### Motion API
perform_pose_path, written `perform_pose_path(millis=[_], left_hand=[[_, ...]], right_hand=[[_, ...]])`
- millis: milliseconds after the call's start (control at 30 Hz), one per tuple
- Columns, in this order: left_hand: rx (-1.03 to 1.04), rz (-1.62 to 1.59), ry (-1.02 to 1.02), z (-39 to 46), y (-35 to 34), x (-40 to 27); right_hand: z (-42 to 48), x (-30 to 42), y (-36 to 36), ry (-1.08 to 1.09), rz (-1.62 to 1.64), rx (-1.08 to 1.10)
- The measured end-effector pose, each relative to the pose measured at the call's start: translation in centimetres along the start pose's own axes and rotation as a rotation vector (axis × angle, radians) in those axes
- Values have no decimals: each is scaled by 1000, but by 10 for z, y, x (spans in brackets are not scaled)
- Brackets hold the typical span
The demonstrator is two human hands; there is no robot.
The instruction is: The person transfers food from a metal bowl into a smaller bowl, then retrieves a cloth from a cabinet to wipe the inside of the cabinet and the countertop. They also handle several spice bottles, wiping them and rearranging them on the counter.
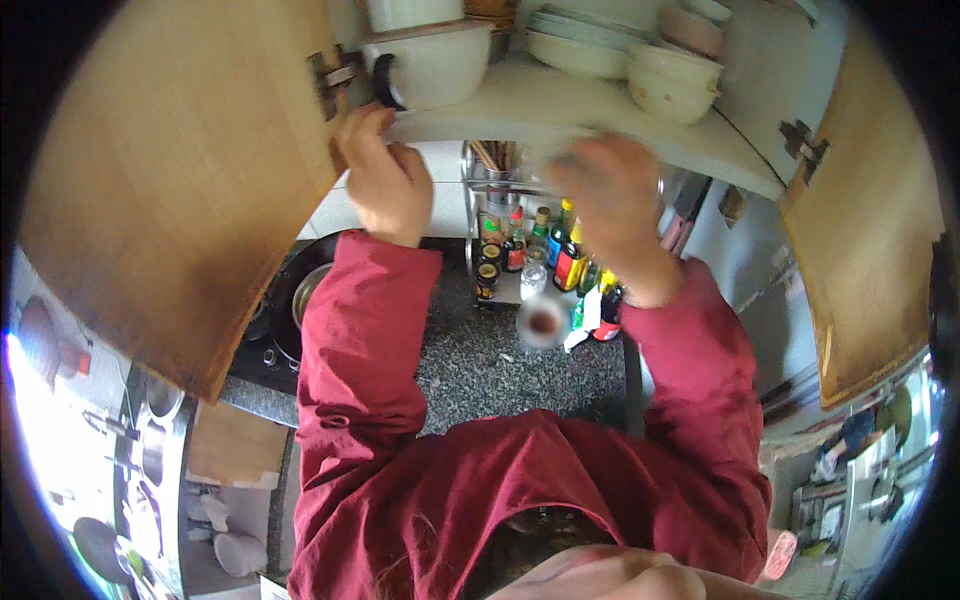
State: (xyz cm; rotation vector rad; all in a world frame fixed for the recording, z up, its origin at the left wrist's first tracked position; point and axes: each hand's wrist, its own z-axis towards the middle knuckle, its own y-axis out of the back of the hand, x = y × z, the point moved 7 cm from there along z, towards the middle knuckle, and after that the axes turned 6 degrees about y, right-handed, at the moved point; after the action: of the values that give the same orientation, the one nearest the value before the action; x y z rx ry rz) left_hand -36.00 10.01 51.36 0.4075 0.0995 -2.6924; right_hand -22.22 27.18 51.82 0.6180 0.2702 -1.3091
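Observation:
My left hand (386, 180) is raised to the front edge of the cabinet shelf (517, 112). Its curled fingers are beside the inner edge of the left wooden cabinet door (180, 150), just under a white pot (442, 71) with a dark handle. Whether they grip anything is hidden. Motion blurs my right hand (611, 202), which is raised below the shelf's right half, in front of the spice rack; its fingers and anything in them are unclear. Bowls (671, 82) and a stack of plates (581, 45) stand on the shelf.
The right cabinet door (855, 240) also stands open. Below, sauce bottles (570, 262) and jars (487, 277) crowd a metal rack on the granite counter (510, 382). A bowl (544, 321) with brown contents sits before them. A dark pan (289, 300) lies left, partly behind my sleeve.

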Motion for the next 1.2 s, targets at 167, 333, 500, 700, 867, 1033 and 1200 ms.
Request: perform_pose_path(millis=[167,333,500,700,867,1033,1200], left_hand=[[51,117,-111,3,-9,-7],[101,192,-134,-3,-12,-2],[52,240,-242,-7,-12,-10],[17,177,-238,-10,-13,-10],[10,113,-214,-15,-15,-13],[-35,205,-268,-8,-15,-9],[-78,247,-326,-7,-13,-4]], right_hand=[[38,24,-57,181,-152,58],[-5,-14,-36,160,-277,91],[-86,-79,25,104,-573,38],[-126,-109,63,-67,-583,0],[-72,-77,32,-62,-561,25],[12,-15,-37,140,-401,28],[17,-13,-38,168,-308,138]])
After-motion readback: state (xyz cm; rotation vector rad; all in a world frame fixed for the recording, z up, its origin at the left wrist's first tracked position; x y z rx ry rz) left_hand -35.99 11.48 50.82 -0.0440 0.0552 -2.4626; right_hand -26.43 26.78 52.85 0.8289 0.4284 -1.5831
